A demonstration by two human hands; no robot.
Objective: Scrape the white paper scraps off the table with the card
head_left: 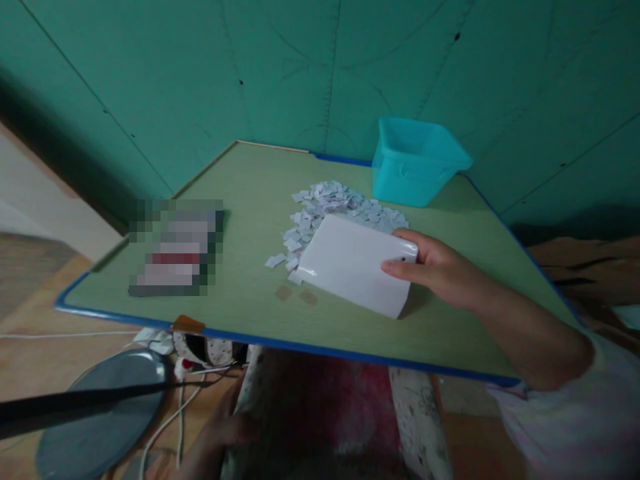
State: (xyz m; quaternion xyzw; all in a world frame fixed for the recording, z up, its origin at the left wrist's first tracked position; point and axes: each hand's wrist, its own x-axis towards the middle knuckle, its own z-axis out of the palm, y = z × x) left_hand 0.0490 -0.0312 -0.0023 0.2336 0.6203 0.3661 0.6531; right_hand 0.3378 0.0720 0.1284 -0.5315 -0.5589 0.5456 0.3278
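Observation:
My right hand (430,270) grips a glossy white plastic sheet (357,263) by its right end, thumb on top. A small dark hole shows close to the thumb. The sheet covers the near part of a pile of small cut paper pieces (335,200) spread on the pale green table (245,200). Below the table's front edge, at the bottom of the view, my left hand (227,427) is dark and blurred. Its fingers do not show clearly, and nothing can be made out in it.
A turquoise plastic bin (410,180) stands at the table's back right, near the green wall (300,67). On the left lies a pixelated flat object (175,253). Under the table are a round grey lid-like disc (115,413) and white cables (163,427).

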